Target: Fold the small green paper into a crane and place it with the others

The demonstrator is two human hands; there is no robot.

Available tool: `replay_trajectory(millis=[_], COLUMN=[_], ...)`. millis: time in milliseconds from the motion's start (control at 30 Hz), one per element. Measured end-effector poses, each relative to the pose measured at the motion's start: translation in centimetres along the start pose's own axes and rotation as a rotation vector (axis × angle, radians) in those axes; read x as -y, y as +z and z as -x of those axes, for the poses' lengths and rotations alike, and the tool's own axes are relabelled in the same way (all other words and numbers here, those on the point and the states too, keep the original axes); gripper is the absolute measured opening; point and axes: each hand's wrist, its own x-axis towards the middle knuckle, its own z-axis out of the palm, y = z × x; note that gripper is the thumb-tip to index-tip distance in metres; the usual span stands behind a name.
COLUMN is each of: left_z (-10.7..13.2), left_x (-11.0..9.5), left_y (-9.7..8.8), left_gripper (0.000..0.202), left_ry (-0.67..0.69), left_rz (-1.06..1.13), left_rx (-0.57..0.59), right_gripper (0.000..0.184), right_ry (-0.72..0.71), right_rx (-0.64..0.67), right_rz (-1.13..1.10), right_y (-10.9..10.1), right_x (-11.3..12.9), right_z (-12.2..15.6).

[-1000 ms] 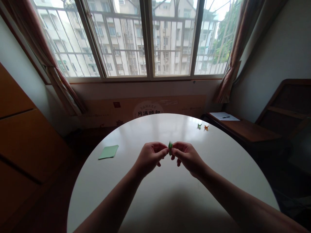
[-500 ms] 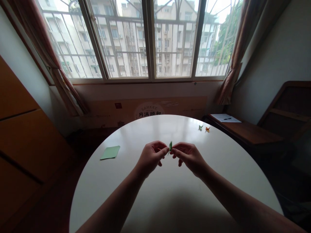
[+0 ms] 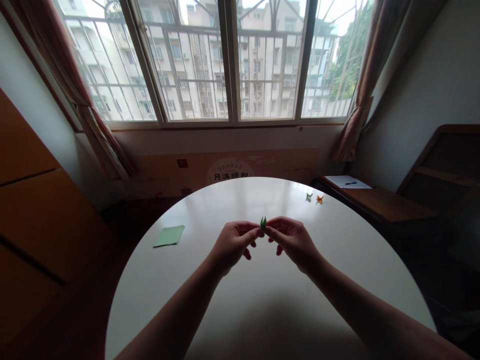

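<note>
A small piece of folded green paper (image 3: 263, 223) is held up over the white table, two pointed tips showing at its top. From the left, my left hand (image 3: 240, 244) pinches it between thumb and forefinger. My right hand (image 3: 288, 237) pinches its other side, so the fingertips of both hands nearly meet. The lower part of the paper is hidden behind my thumbs. To the left on the table lies a light green square of paper (image 3: 169, 236). Toward the back right sit a green folded paper bird (image 3: 309, 197) and an orange folded paper bird (image 3: 319, 199).
The round white table (image 3: 270, 300) has its curved far edge toward the window. Behind it at the right, a wooden chair (image 3: 390, 202) bears a white sheet (image 3: 348, 182) with a dark pen on it. An orange-brown cabinet (image 3: 33, 215) stands at the left.
The folded green paper now shows two separate points side by side, where it looked like one narrow edge before. My hands have shifted only slightly around it.
</note>
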Motion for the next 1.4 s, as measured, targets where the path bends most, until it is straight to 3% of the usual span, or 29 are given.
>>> replay_trajectory(millis=[367,567,733,1067,1400], left_z=[0.01,0.33,0.67,0.53,0.35], left_x=[-0.05,0.04,-0.19,-0.1,0.2], left_y=[0.25,0.46,0.6,0.87,0.82], left_gripper=[0.028,0.026,0.015,0.017,0.016], left_ry=[-0.02,0.232,0.358,0.291,0.313], left_rz=[-0.005,-0.135,-0.247,-0.177,-0.141], left_rx=[-0.052,-0.185,-0.202,-0.244,-0.227], right_gripper=[0.03,0.028,0.032,0.034,0.033], right_ry=[0.049,0.13,0.164,0.17,0.154], right_rx=[0.023,-0.014,0.006,0.034,0.014], right_rz=[-0.073,-0.135,-0.186,-0.222,-0.212], right_y=[0.36,0.33,0.48,0.89,0.96], right_x=[0.48,0.37,0.68,0.82,0.63], right_z=[0.23,0.15,0.23,0.37,0.37])
